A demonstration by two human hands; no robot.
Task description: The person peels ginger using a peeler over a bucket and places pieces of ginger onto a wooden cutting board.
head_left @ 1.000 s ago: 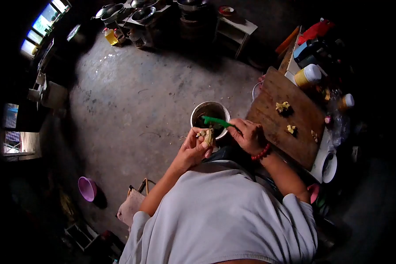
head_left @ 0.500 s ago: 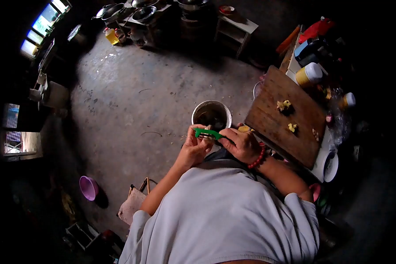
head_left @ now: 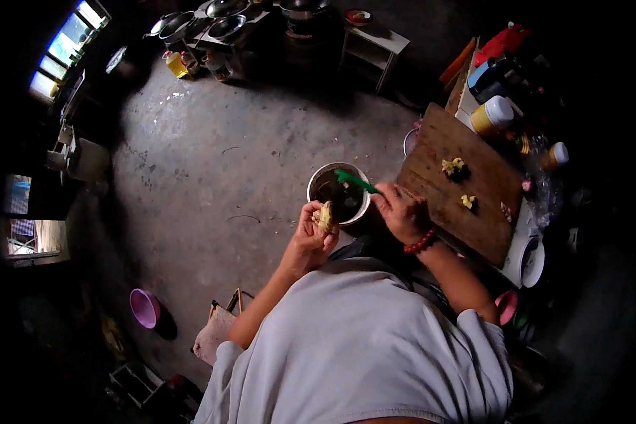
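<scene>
My left hand (head_left: 309,239) is closed around a knobby, pale-yellow piece of ginger (head_left: 324,216), held at the near edge of a white-rimmed bucket (head_left: 312,185). In my right hand (head_left: 401,213) is the handle of a green peeler (head_left: 355,181), whose head points left over the bucket, apart from the ginger. Dark contents lie inside the bucket, too dim to make out. To the right, a wooden cutting board (head_left: 438,152) bears more ginger pieces (head_left: 454,167) and a smaller yellow piece (head_left: 468,201).
Jars with white lids (head_left: 493,115) and a plastic bag (head_left: 544,191) crowd the board's right side. A purple basin (head_left: 145,309) stands on the floor at left. At the back are pots (head_left: 226,27), an oil jug (head_left: 175,65) and a small white shelf (head_left: 378,46).
The peeler has come off the ginger and swung up and away over the bucket. My right hand has moved right; my left still holds the ginger, now more visible.
</scene>
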